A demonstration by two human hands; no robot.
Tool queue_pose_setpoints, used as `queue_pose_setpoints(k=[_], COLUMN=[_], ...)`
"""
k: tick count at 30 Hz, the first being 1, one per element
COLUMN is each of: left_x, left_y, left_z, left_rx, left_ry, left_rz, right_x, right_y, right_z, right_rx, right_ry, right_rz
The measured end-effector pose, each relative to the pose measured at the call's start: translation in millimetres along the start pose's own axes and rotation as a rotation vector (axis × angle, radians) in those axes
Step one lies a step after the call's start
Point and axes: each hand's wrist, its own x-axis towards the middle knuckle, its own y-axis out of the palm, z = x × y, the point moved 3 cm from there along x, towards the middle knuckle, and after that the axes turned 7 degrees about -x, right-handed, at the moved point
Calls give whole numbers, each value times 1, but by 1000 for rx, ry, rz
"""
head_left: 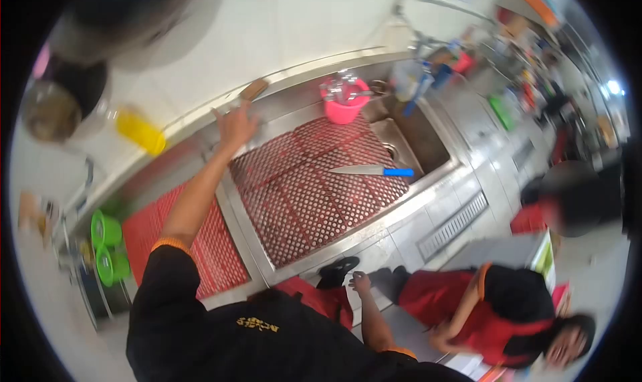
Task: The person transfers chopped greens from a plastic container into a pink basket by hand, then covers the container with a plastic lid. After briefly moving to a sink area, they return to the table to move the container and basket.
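My left hand [237, 124] reaches to the ledge behind the steel counter, its fingers spread just beside a brown block [254, 89]. Whether a fingertip touches the block is too blurred to tell. Low in the view, my right hand [360, 281] hangs near my body, fingers partly curled, and I cannot make out anything in it. A knife [361, 170] with a blue handle lies on the red perforated mat [301, 195]. Behind it stands a pink bucket [342, 108] with metal utensils in it.
The sink basin [418, 138] is right of the mat. Another red mat [180, 241] lies at left, near green containers [110, 265]. A yellow bottle [140, 131] sits on the ledge. A co-worker in a red apron [441, 298] is at lower right.
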Motion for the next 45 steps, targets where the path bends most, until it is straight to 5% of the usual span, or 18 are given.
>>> queue_pose_setpoints(k=[3, 5, 6, 7, 11, 18, 21, 22, 24, 25, 30, 33, 37, 39, 40, 42, 43, 45], left_x=[74, 100, 103, 81, 88, -40, -165, -196, -239, -255, -294, -306, -240, -232, -223, -252, -275, -293], left_y=[44, 78, 90, 53, 56, 33, 15, 19, 62, 74, 84, 15, 15, 25, 26, -12, -24, -29], left_z=[31, 63, 71, 36, 34, 21, -45, -60, -66, -66, -66, -55, -63, -56, -61, -72, -71, -73], left_rx=[136, -143, -165, 165, 163, -540, -508, -470, -315, -288, -354, -276, -250, -212, -198, -227, -288, -300], left_ry=[63, 41, -12, 0, 46, -205, -110, 28, 88, 82, 88, 621, 705, 655, 637, 674, 634, 601], left_rz=[-62, 251, 222, 61, 108, 298, 354, 347, 277, 268, 363, 162, 239, 162, 102, 160, 215, 271], right_x=[-59, -96, -120, -144, -216, -247, -237, -247, -239, -209, -224, -296, -228, -200, -205, -232, -283, -327], right_y=[35, 47, 43, 44, 46, 92, 104, 111, 105, 112, 110, 112, 128, 119, 122, 126, 120, 116], right_z=[-12, -34, -43, -48, -89, -136, -99, -64, -16, 1, 149, 234, 307, 311, 306, 274, 280, 246], right_rx=[-70, -172, -267, -363, -431, 71, 229, 738, 531, 87, -155, 531, 679, 867, 860, 953, 1107, 1016], right_ry=[-37, -106, -71, -28, 122, 139, -31, 176, 114, -172, -486, 15, -363, -111, -176, -308, 117, 153], right_rz=[74, 68, -9, -71, -126, -188, -88, -237, -114, -275, -494, 217, -1, 217, 116, 444, 390, 683])
